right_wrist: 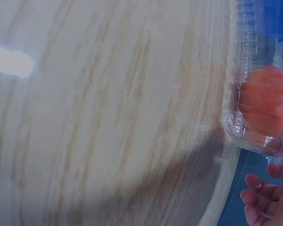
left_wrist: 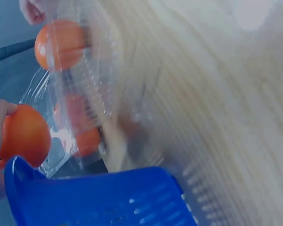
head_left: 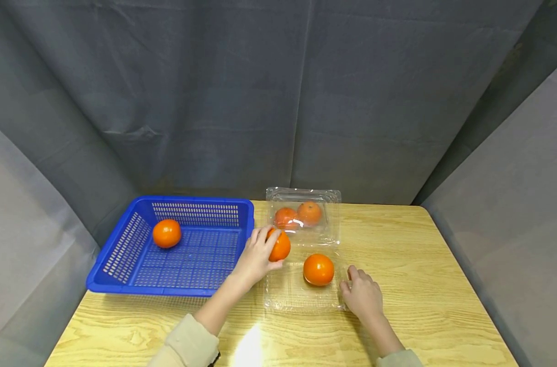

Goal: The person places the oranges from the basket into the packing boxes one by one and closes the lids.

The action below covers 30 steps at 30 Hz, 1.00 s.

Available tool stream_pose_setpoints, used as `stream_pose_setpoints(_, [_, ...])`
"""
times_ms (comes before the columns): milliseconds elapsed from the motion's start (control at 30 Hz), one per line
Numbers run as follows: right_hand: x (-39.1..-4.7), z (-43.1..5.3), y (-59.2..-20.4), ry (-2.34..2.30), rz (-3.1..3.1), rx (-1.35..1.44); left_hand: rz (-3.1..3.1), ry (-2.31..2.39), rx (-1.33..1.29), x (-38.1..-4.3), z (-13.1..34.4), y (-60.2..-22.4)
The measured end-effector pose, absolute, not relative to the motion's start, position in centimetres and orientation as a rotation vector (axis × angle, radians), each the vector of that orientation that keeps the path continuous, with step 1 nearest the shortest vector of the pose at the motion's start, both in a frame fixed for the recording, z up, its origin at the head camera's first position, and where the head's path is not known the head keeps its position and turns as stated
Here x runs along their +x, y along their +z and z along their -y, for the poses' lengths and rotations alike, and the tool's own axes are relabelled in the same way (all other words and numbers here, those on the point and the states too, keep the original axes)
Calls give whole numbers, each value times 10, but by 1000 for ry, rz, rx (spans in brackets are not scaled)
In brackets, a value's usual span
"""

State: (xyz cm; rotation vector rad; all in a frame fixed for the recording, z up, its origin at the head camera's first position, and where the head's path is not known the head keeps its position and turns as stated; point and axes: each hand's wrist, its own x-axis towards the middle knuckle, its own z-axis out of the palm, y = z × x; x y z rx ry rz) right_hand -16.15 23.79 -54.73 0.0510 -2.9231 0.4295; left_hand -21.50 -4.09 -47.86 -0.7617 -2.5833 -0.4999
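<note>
My left hand (head_left: 256,255) grips a round, glossy orange fruit (head_left: 280,246) above the left side of an open clear plastic clamshell container (head_left: 283,300). That held fruit (left_wrist: 26,135) also shows in the left wrist view, beside the blue basket's rim. A second orange fruit (head_left: 318,269) sits in the container's front half. Two more fruits (head_left: 309,213) show through the clear plastic at the back. My right hand (head_left: 363,294) is at the container's right edge, thumb against the rim; in the right wrist view its other fingers (right_wrist: 259,197) curl loosely outside.
To the left stands a blue perforated plastic basket (head_left: 170,291) with one orange fruit (head_left: 167,233) at its left side. Everything rests on a light wooden table (head_left: 420,285). Grey cloth (head_left: 223,102) hangs behind and at both sides.
</note>
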Motion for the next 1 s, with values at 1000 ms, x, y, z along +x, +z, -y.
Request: stream_pose_setpoints(1000, [-162,-237,-547,420,2916,42,2726,-408,-946,-186,12,-514])
